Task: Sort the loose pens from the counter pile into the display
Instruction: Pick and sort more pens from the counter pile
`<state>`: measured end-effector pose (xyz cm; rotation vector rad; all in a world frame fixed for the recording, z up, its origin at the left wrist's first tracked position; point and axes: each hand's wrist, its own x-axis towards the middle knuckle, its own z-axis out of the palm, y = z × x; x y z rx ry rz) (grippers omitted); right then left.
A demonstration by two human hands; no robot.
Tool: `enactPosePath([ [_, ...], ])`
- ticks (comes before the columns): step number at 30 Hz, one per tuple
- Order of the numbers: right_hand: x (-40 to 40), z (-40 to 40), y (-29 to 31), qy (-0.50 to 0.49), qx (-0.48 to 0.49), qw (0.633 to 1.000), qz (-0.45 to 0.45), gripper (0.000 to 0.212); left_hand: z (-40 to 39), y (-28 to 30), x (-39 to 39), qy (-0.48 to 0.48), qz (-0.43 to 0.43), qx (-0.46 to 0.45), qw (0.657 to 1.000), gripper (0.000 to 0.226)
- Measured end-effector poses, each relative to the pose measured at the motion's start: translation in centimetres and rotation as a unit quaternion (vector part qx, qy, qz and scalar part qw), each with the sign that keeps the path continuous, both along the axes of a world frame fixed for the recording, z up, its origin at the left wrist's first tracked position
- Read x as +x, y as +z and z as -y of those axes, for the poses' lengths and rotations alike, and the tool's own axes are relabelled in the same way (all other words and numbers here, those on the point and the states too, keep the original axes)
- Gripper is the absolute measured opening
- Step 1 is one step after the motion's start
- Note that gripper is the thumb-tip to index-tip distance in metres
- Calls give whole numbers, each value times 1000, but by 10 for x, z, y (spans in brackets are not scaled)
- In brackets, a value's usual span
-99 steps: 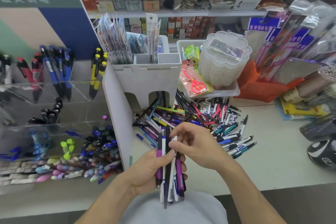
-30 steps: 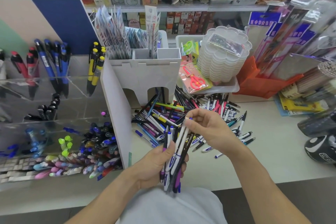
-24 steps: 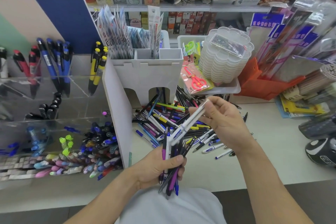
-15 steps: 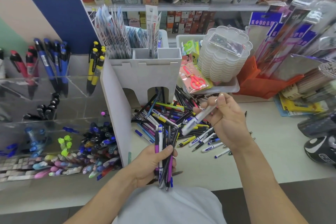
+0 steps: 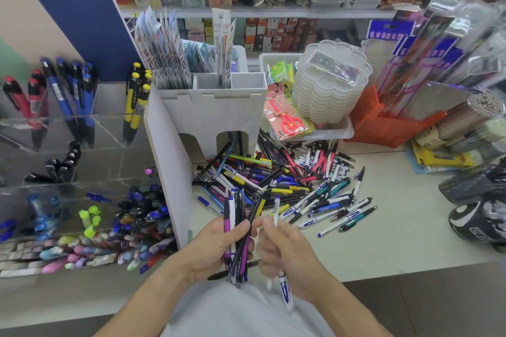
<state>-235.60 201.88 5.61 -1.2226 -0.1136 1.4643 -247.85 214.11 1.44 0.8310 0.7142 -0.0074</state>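
A pile of loose pens (image 5: pixel 282 183) in many colours lies on the pale counter (image 5: pixel 397 230) in front of a white stand. My left hand (image 5: pixel 216 246) grips a bundle of several pens (image 5: pixel 238 221), purple, white and dark, held upright. Beside it my right hand (image 5: pixel 290 252) holds a white pen with blue print (image 5: pixel 277 216); its lower end sticks out below the hand. The clear display (image 5: pixel 82 172) with sorted pens in compartments stands at the left.
A white cardboard stand (image 5: pixel 216 107) with packaged refills rises behind the pile. A stack of clear lidded trays (image 5: pixel 328 85), red scissors in a pack (image 5: pixel 287 120) and an orange bin (image 5: pixel 383 123) sit to the right. Black items (image 5: pixel 479 216) lie at the far right edge.
My right hand drew a white pen out of the left-hand bundle, lifted it over the pile, then brought it back down beside the left hand. The bundle stayed in my left hand.
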Motion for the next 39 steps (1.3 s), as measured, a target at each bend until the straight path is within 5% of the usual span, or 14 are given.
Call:
enactPosePath([
  [2, 19, -14, 8, 20, 0, 986, 168, 16, 2, 2, 2, -8, 15, 9, 1000, 27],
  [4, 38, -32, 16, 69, -14, 933, 353, 23, 3, 3, 3, -24, 22, 24, 999, 31],
  [6, 52, -48, 22, 157, -30, 884, 438, 29, 4, 6, 3, -50, 28, 27, 998, 36],
  [10, 68, -68, 34, 299, -24, 850, 434, 11, 6, 8, 3, -70, 38, 16, 997, 30],
  [14, 74, -74, 33, 319, -4, 846, 427, 6, 5, 7, 3, -68, 41, -9, 997, 27],
  [20, 77, -74, 28, 255, 39, 876, 408, 7, 4, 4, 5, -78, 39, -38, 995, 34],
  [25, 95, -77, 34, 50, 57, 937, 341, 24, 5, -1, 4, -67, 32, -48, 996, 37],
  [32, 84, -74, 20, 97, 87, 878, 461, 43, 5, -2, 7, -102, 30, -9, 994, 24],
  [37, 75, -72, 31, -121, 129, 889, 423, 36, 5, -2, 8, -88, 24, 12, 996, 41],
  [39, 79, -69, 34, -103, 108, 898, 415, 36, 4, -4, 6, -85, 24, 23, 996, 41],
])
